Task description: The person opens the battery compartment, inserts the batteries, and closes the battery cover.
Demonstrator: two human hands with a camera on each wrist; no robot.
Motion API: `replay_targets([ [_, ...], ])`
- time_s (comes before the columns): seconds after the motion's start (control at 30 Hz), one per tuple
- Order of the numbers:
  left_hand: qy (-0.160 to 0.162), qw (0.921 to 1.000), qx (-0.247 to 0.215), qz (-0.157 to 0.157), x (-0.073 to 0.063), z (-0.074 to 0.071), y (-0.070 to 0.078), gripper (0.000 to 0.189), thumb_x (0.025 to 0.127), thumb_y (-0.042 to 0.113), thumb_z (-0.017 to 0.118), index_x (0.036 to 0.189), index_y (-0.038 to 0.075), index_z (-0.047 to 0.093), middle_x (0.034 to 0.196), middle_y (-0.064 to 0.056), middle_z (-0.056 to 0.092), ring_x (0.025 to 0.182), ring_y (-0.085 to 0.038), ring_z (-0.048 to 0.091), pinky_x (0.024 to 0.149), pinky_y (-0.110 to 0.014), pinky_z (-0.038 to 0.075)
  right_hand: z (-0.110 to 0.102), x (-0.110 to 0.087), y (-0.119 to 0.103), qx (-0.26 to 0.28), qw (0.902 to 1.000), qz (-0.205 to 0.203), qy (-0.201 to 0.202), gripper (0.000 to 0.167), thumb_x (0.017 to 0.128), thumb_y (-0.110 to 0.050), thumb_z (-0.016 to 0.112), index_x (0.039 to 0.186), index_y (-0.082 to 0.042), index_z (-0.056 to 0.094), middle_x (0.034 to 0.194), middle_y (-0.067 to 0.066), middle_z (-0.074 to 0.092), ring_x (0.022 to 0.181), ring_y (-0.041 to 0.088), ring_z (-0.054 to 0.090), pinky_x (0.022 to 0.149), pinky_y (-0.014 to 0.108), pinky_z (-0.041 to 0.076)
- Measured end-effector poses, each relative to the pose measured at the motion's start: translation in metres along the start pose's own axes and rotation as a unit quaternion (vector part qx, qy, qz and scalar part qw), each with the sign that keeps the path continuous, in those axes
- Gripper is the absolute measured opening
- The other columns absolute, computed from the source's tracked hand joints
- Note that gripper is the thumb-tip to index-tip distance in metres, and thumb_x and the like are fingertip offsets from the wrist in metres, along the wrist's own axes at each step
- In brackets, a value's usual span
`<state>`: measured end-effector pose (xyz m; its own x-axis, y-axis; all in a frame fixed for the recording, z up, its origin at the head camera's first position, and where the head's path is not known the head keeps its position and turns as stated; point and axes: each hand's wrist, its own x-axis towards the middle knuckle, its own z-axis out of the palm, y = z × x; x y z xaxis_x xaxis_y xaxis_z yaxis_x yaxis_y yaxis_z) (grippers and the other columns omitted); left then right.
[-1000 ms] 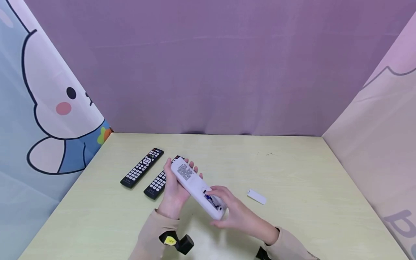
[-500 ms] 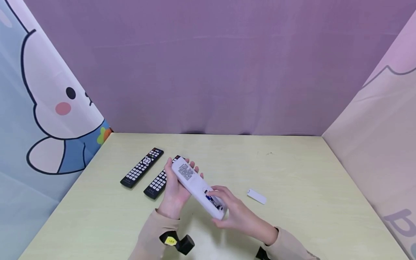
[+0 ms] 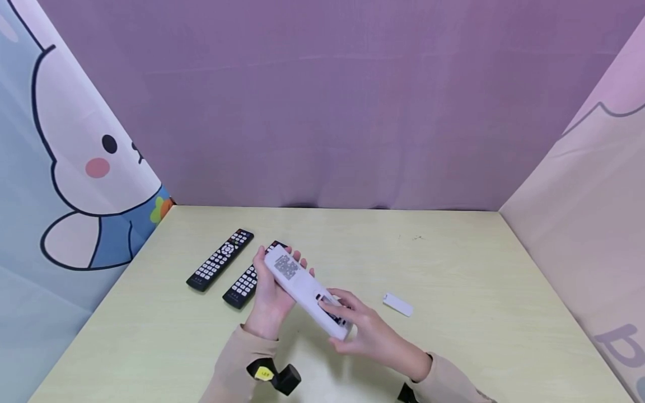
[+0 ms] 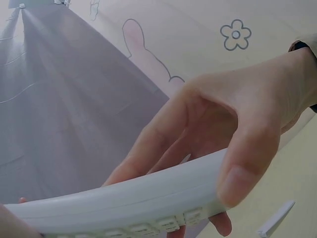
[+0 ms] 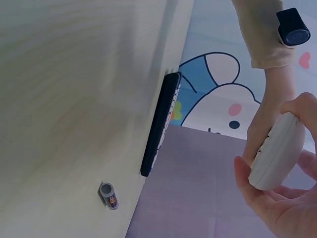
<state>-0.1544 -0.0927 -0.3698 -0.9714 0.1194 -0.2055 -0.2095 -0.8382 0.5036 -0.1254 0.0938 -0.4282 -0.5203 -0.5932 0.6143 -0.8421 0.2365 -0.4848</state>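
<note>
A white remote control (image 3: 297, 282) is held above the table, back side up, tilted down to the right. My left hand (image 3: 270, 302) grips its upper end, thumb along the near side and fingers round the far side. My right hand (image 3: 370, 331) grips the lower end, with the thumb on the bottom edge and a fingertip in the uncovered battery compartment (image 3: 336, 319). Fingers partly hide what lies in that compartment. In the left wrist view, the remote's button side faces down. A small white battery cover (image 3: 398, 305) lies on the table right of my right hand.
Two black remote controls (image 3: 220, 260) lie slanted at the left, one partly behind my left hand. The right wrist view shows a loose battery (image 5: 109, 196) on the table (image 5: 64, 124). A purple cloth (image 3: 332, 112) stands along the far table edge.
My right finger has shifted over the battery compartment and flattened, covering the blue battery seen there before. The remote and left hand have barely moved.
</note>
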Motion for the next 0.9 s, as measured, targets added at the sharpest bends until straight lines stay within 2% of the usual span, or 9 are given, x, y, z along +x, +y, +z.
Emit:
replay_targets([
  [0.27,0.005,1.0,0.003,-0.001,-0.0004,-0.0009,0.0003,0.053,0.087,0.06,0.024,0.107,0.012,0.036,0.089,-0.001,0.046,0.081,-0.014,0.044,0.083,-0.035,0.037,0.0009,-0.001,0.0,0.003,1.0,-0.001,-0.004,0.065,0.061,-0.005,0.075,0.121,-0.003,0.051,0.124,0.019,0.043,0.094,0.026,0.055,0.076,0.019,0.047],
  [0.43,0.007,1.0,0.007,-0.001,-0.0005,-0.0028,0.0003,0.054,0.087,0.061,0.025,0.108,0.012,0.036,0.089,-0.001,0.046,0.08,-0.014,0.044,0.082,-0.034,0.037,0.0012,-0.0007,-0.0001,0.027,0.9994,0.018,-0.013,0.063,0.063,-0.004,0.075,0.121,-0.004,0.05,0.124,0.018,0.042,0.094,0.024,0.056,0.075,0.021,0.048],
  [0.73,0.011,0.9999,0.012,-0.003,-0.0019,-0.0048,0.0011,0.054,0.087,0.06,0.024,0.109,0.012,0.036,0.089,-0.001,0.047,0.081,-0.014,0.045,0.082,-0.034,0.038,-0.0037,0.0015,-0.0041,0.038,0.9938,0.093,-0.048,0.056,0.068,-0.012,0.074,0.12,-0.009,0.052,0.126,0.015,0.043,0.104,0.028,0.052,0.083,0.032,0.047],
  [0.9,0.016,0.9998,0.011,-0.003,-0.0028,-0.0058,0.0021,0.055,0.087,0.061,0.025,0.11,0.012,0.035,0.09,-0.001,0.046,0.081,-0.014,0.045,0.082,-0.034,0.037,-0.0058,0.0021,-0.0041,0.044,0.9901,0.118,-0.06,0.053,0.069,-0.013,0.073,0.119,-0.01,0.053,0.124,0.013,0.046,0.105,0.028,0.051,0.084,0.034,0.046],
])
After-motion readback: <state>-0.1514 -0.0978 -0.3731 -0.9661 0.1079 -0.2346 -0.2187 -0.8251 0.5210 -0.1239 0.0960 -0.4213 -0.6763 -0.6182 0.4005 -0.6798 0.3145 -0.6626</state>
